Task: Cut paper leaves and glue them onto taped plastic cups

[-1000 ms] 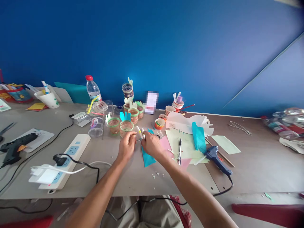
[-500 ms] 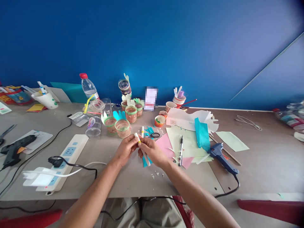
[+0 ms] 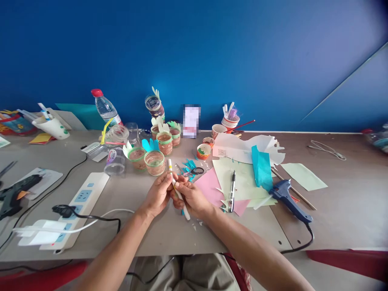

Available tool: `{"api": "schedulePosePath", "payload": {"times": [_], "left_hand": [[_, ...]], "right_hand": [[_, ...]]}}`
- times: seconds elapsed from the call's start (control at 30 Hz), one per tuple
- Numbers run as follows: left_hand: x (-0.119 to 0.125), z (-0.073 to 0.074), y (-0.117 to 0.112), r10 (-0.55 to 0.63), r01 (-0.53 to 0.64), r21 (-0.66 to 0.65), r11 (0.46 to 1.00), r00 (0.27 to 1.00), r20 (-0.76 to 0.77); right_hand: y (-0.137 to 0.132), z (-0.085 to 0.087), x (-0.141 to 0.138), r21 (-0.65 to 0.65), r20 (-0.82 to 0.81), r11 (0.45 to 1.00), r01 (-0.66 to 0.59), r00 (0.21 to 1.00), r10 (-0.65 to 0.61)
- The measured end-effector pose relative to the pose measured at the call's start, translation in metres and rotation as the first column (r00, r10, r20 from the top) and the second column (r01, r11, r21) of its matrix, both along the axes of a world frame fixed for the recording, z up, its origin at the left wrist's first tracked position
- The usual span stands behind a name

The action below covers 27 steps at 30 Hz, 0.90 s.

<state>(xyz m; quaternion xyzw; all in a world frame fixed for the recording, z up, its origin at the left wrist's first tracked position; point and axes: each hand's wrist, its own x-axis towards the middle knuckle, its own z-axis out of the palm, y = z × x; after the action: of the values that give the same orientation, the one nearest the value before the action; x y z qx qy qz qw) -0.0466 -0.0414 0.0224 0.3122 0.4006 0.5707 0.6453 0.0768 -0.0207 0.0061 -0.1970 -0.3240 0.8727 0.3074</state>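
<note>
Both my hands meet at the middle of the table around a thin white marker with a yellow band. My left hand pinches its upper part and my right hand grips it lower down; the marker's tail sticks out under my right palm. A strip of teal paper is mostly hidden under my right hand. Just beyond my fingers lie small scissors among teal paper scraps. A row of twine-wrapped clear cups with paper petals stands behind my left hand.
Pink paper, pale green paper with a black pen, a teal sheet and a blue glue gun lie to the right. A white power strip with cables and a black glue gun lie left. A water bottle stands at the back.
My hands have come together and drawn toward me. The marker, first upright between my fingertips, now lies slanted across both hands. The camera view shifted slightly right.
</note>
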Motion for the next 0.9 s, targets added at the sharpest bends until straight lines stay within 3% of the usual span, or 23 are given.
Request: {"api": "schedulePosePath", "payload": {"times": [0.13,0.23,0.4,0.6,0.9], "left_hand": [[0.002,0.003,-0.001,0.013,-0.012,-0.014,1.000,0.999,0.040],[0.003,0.003,-0.001,0.019,-0.020,0.005,1.000,0.999,0.044],[0.005,0.003,0.001,0.081,-0.081,0.025,0.996,0.997,0.011],[0.009,0.003,0.001,0.098,-0.100,-0.064,0.993,0.994,-0.041],[0.011,-0.004,0.008,0.231,-0.231,-0.019,0.973,0.973,-0.029]], "right_hand": [[-0.001,0.002,0.001,-0.116,-0.089,0.990,-0.083,0.993,0.073],[-0.001,0.002,0.001,-0.111,-0.085,0.988,-0.107,0.992,0.098],[-0.002,-0.001,-0.007,0.046,0.065,0.998,0.044,0.997,-0.047],[-0.008,0.003,-0.011,0.236,0.202,0.952,0.195,0.948,-0.245],[-0.010,0.006,-0.009,0.328,0.378,0.938,0.115,0.894,-0.241]]}}
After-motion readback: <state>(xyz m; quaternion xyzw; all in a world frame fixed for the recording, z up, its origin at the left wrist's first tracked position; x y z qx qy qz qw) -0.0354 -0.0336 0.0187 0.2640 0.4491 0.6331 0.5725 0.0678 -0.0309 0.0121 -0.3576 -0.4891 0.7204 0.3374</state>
